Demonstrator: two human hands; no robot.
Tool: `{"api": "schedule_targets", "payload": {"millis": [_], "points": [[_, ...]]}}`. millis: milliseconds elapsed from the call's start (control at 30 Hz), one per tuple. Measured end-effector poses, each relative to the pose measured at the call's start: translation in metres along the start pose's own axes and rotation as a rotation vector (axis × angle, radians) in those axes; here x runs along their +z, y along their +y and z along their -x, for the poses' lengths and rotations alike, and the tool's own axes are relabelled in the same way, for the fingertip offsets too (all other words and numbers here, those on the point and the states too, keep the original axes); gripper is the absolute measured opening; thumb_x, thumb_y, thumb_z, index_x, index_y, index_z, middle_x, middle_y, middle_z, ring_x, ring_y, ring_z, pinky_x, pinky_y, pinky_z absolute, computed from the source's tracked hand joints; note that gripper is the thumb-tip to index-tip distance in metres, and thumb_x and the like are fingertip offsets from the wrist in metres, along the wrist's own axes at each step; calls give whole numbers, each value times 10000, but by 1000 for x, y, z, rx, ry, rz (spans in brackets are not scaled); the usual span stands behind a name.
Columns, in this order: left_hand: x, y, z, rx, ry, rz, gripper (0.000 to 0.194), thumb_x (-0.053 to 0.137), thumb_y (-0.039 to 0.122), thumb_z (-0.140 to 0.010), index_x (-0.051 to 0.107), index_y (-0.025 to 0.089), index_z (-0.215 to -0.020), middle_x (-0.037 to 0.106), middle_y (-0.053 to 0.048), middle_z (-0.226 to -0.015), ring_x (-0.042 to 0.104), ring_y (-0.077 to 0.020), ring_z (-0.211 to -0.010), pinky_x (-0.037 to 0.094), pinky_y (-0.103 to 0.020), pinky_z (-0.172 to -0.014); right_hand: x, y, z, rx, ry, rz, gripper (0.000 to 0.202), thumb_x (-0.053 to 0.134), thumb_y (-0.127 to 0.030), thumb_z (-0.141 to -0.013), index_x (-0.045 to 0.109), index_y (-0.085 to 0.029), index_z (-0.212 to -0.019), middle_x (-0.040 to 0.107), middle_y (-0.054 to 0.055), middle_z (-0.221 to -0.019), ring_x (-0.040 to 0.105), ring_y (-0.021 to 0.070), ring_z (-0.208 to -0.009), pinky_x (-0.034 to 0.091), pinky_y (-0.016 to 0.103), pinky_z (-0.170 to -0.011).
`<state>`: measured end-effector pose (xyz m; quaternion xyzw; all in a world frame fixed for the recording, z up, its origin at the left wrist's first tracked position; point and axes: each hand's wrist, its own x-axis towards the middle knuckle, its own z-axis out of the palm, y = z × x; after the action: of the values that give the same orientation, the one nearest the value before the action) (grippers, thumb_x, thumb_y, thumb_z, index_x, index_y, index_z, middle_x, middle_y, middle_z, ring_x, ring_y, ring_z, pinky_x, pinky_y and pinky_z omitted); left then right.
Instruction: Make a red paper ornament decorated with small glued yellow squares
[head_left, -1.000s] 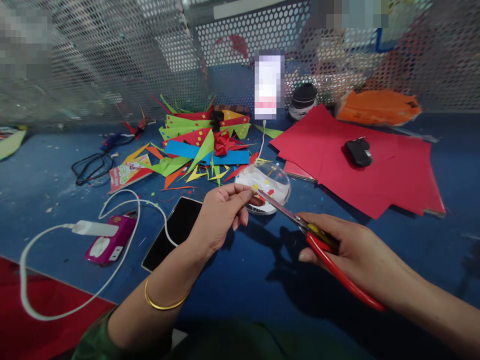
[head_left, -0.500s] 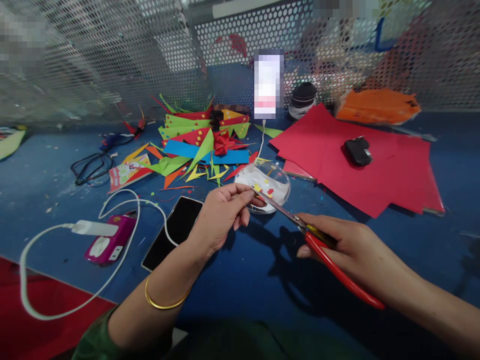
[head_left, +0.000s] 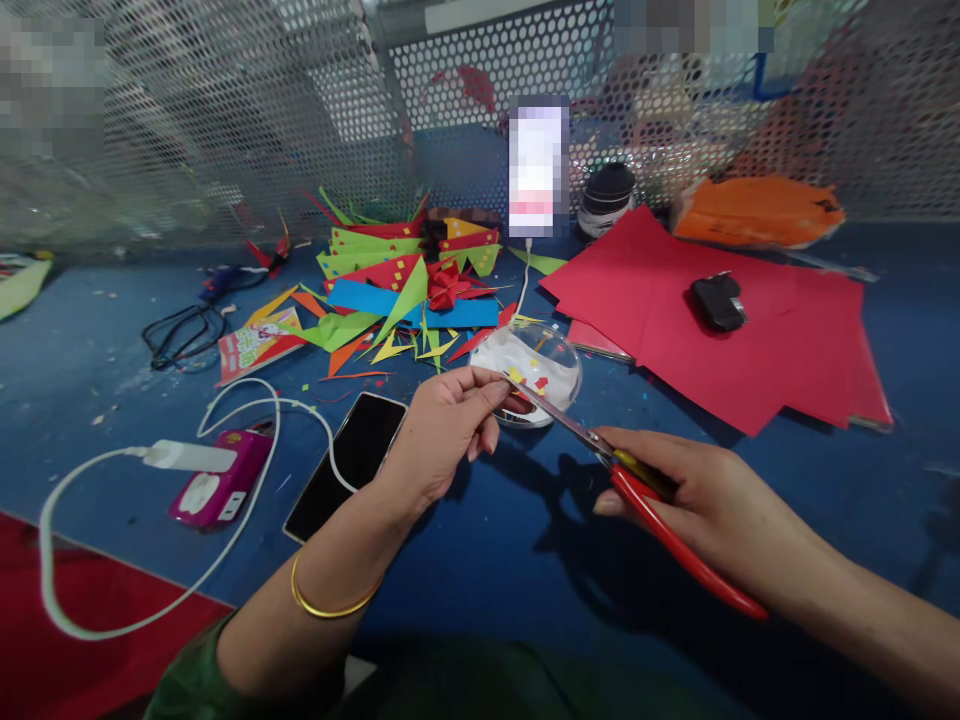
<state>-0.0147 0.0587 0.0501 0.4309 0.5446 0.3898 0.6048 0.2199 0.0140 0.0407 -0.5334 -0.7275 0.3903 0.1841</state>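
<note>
Red-handled scissors (head_left: 675, 545) are gripped in my right hand (head_left: 709, 490), their blades pointing up and left. The blade tips meet the fingertips of my left hand (head_left: 442, 430), which is closed in a pinch; whatever lies between finger and thumb is too small to make out. Just behind the fingertips is a round clear dish (head_left: 574, 375) holding white material (head_left: 499, 350) and small red and yellow paper bits (head_left: 541, 384).
Cut green, red and blue paper (head_left: 457, 312) lies at the back. Red sheets (head_left: 675, 350) with a black object (head_left: 718, 302) are on the right. A dark phone (head_left: 349, 465), purple power bank (head_left: 221, 490) and white cable (head_left: 75, 630) lie left.
</note>
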Motion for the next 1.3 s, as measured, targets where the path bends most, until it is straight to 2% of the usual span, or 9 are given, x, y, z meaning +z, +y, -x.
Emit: {"api": "schedule_targets", "payload": {"millis": [300, 533, 900, 1100, 1300], "points": [[-1, 0, -1, 15, -8, 1, 115, 648, 268, -861, 650, 159, -824, 770, -56, -795, 445, -13, -362, 253, -172, -343, 2, 0, 0, 18, 9, 9, 398, 710, -529, -824, 729, -279, -1134, 779, 11, -985, 729, 208, -843, 559, 255, -651], [0, 0, 0, -8, 15, -19, 113, 650, 279, -853, 655, 168, -829, 770, -56, -801, 441, -20, -367, 261, -186, -349, -1, -4, -1, -7, -5, -22, 235, 698, -440, -861, 760, -280, -1022, 783, 19, -1037, 736, 229, -905, 572, 264, -677], [-1, 1, 0, 1, 11, -35, 183, 682, 333, -872, 685, 152, -843, 782, -80, -850, 453, -17, -379, 258, -180, -347, 0, -2, 0, 16, 27, -8, 313, 691, -514, -858, 751, -260, -1030, 780, 17, -996, 718, 211, -832, 542, 254, -639], [0, 0, -1, -7, 33, -52, 167, 697, 313, -867, 691, 148, -839, 788, -80, -847, 457, -19, -383, 261, -173, -348, 1, 2, 0, 18, 19, 2, 309, 689, -479, -867, 746, -260, -1078, 774, 18, -968, 709, 213, -839, 528, 244, -624], [1, 1, -1, -17, 48, -69, 156, 690, 309, -865, 693, 165, -804, 788, -77, -844, 447, -20, -375, 257, -189, -348, 0, -1, -1, 35, 5, -43, 291, 691, -512, -859, 757, -266, -998, 777, 14, -926, 709, 210, -811, 541, 256, -626]]}}
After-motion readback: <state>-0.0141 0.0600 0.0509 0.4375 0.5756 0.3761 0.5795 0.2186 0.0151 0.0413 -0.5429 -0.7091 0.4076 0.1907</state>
